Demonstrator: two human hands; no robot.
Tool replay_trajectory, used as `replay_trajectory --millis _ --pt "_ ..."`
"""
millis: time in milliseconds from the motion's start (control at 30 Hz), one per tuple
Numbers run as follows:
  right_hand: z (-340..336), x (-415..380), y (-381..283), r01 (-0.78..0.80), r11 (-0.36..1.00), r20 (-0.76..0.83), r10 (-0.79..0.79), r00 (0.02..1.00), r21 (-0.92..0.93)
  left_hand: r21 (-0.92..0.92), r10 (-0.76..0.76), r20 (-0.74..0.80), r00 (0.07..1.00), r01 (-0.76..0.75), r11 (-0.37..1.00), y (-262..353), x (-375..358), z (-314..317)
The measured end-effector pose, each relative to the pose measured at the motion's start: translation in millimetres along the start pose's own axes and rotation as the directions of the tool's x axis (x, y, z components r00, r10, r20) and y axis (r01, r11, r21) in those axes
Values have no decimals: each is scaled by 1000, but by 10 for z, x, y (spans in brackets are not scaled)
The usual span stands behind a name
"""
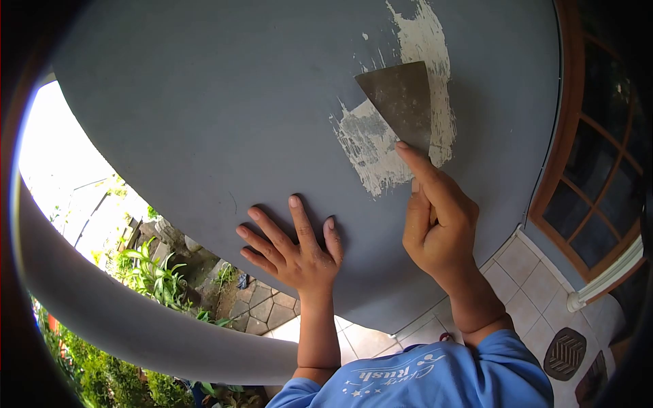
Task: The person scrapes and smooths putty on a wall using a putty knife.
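My right hand [442,221] is closed on a putty knife [401,98], its index finger stretched along the blade. The wide metal blade points up and lies over a rough patch of whitish putty [381,153] on the grey wall [204,102]. Streaks of the putty show left, right and above the blade. The knife's handle is hidden in my hand. Lower and to the left, my left hand [299,255] lies flat on the grey wall with its fingers spread, holding nothing.
A wood-framed window [592,170] stands on the right, above a tiled floor [524,272] with a dark mat [565,353]. On the left, a curved grey band [136,319] runs beside green plants [153,272] and stone paving [262,306].
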State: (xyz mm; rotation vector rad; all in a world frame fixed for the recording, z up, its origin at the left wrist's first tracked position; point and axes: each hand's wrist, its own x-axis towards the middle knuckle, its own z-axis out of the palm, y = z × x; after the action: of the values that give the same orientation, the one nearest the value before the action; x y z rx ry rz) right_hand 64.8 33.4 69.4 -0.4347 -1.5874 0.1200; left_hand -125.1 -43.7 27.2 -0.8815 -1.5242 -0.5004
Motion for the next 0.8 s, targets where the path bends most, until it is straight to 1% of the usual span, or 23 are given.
replay_trajectory --millis 33,67,133,233,300,367,467,533,567,667,733,800 --pt "-4 3 0 -25 1000 18 25 1000 -3 0 0 -2 1000 0 1000 6 -1 1" --pt "-97 -34 -91 -88 996 59 88 994 -5 1 -3 -3 1000 3 1000 3 -5 1" --pt "-131 -123 -147 -133 991 72 132 989 13 -4 6 -9 1000 -6 1000 -16 -16 -4" --pt "-59 -144 -54 -93 995 21 92 996 40 -1 -1 -11 1000 1 1000 6 -6 9" --pt "-3 38 6 -76 997 10 76 997 13 5 3 -4 1000 -3 1000 6 -11 -4" --pt "-103 135 -33 -128 991 67 124 990 46 12 1 -1 1000 -1 1000 15 -7 -4" --pt "-265 30 -117 -168 985 139 163 977 29 -21 -33 7 999 33 999 11 -33 13" --pt "-277 -4 -103 -130 992 137 129 982 -5 -12 -37 13 999 37 999 8 -20 9" --pt "-230 -15 -67 -93 996 110 94 989 -17 -5 -34 24 999 34 999 -6 -31 -18" --pt "-260 36 -21 -89 996 106 85 991 28 13 -8 -3 1000 8 1000 -15 -16 -19" --pt "-285 63 89 -70 997 112 65 992 33 1 -29 15 999 29 1000 5 -29 7" --pt "-251 56 188 6 1000 98 -5 995 -10 -7 -45 22 999 45 999 18 -26 15"
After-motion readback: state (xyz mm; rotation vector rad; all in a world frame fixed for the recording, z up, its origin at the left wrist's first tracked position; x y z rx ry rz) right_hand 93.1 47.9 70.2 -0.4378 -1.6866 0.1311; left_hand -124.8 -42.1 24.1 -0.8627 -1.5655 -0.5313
